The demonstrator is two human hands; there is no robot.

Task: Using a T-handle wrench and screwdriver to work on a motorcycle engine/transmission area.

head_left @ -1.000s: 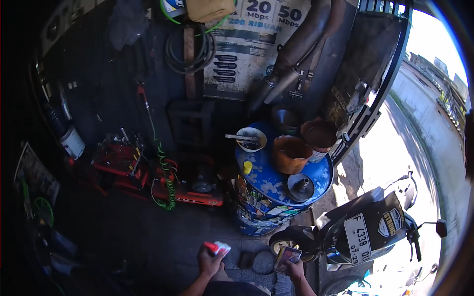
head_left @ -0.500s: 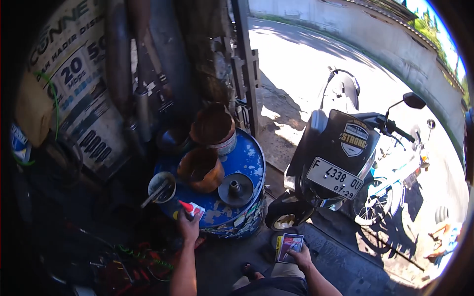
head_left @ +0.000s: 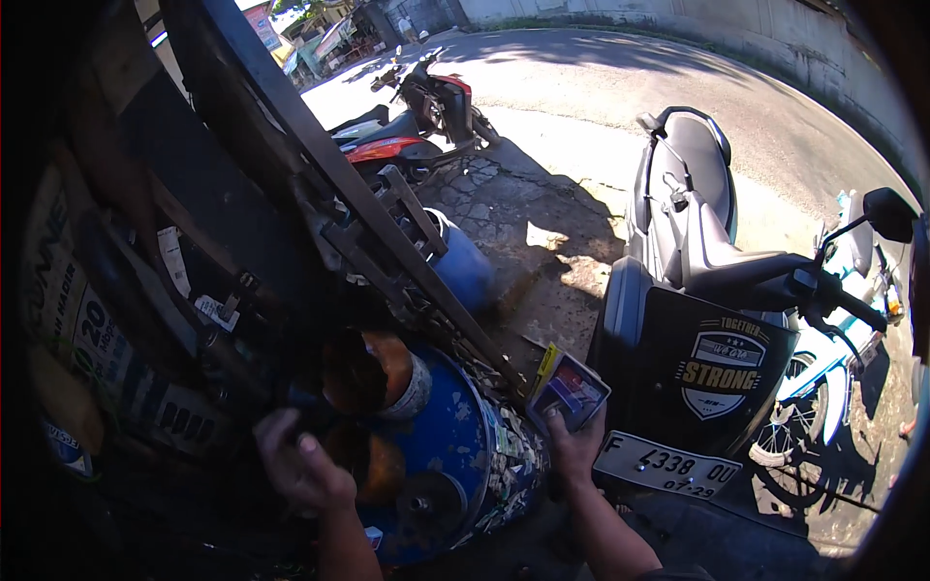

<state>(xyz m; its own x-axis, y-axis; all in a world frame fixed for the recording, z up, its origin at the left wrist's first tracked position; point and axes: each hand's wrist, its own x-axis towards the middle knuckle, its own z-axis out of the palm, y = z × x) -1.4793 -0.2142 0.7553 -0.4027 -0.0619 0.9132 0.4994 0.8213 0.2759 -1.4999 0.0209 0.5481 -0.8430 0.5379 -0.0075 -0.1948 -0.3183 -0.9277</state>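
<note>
My right hand [head_left: 573,447] grips a flat, picture-printed packet [head_left: 573,391] with a yellow edge, thumb across its face. It is held beside the black motor scooter's front panel. My left hand [head_left: 302,463] is raised over the near left part of the blue drum [head_left: 463,405], its fingers loosely bent and apart, with nothing seen in it. Beside the left forearm, a small white and red thing [head_left: 374,535] shows at the drum's near side, partly hidden. On the drum stand two brown-rimmed bowl-like pots [head_left: 387,366] and a round dark metal dish [head_left: 426,504] with a central stub.
The black scooter [head_left: 717,358] stands close on the right, with a light-blue motorbike [head_left: 823,387] behind it. A dark metal post [head_left: 378,213] slants beyond the drum. Farther out are a blue barrel [head_left: 460,261], a red and black scooter [head_left: 417,126] and the road.
The red-capped bottle has left my left hand, which is now raised over the drum. My right hand has lifted the packet. The view has swung up toward the road.
</note>
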